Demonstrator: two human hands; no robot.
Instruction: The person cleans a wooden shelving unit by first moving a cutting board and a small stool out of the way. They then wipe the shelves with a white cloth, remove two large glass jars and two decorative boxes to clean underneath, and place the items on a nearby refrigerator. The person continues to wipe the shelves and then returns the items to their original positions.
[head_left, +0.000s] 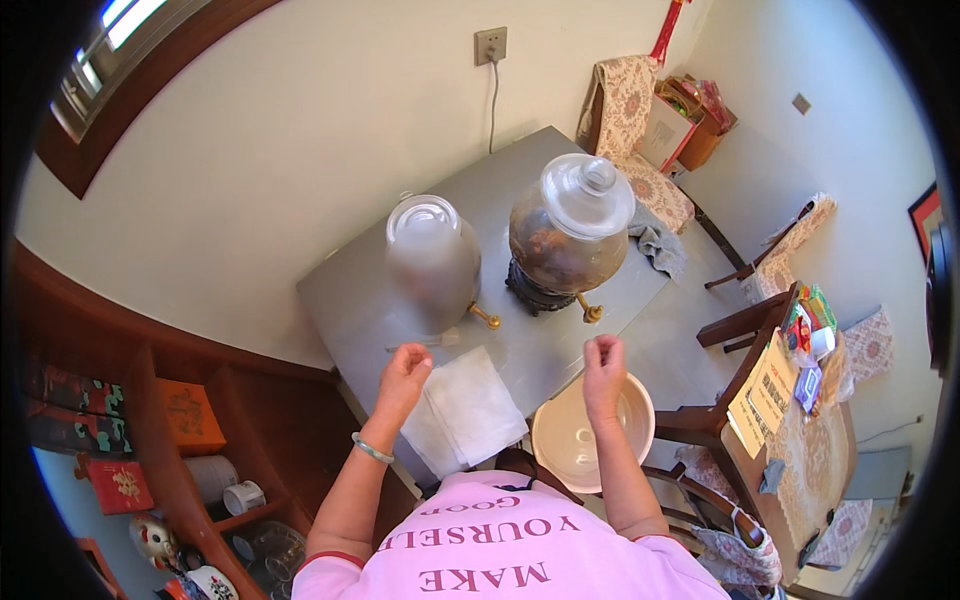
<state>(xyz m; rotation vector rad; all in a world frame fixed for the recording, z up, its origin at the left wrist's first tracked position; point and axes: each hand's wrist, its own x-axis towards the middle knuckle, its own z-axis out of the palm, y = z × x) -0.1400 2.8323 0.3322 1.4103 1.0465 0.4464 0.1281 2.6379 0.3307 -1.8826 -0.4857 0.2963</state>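
Observation:
My left hand (407, 369), a bangle on its wrist, is raised beside a folded white cloth (472, 405), its fingers curled together near a brush-like tool (424, 343). My right hand (604, 369) has its fingertips pinched together near the brass tap (592, 312) of a lidded glass jar (568, 259). Whether either hand holds something small cannot be told. That jar, with brownish contents, stands on a dark carved base. To its left is a second glass jar (466, 255) with a brass tap, partly blurred. Both stand on a grey table (360, 300).
A cream basin (559, 442) is below my right forearm. A grey cloth (660, 244) hangs at the table's right corner. Wooden shelves (142, 375) with cups stand at left, and a table with a lace cloth (814, 472) and chairs at right. A cord runs from the wall socket (490, 46).

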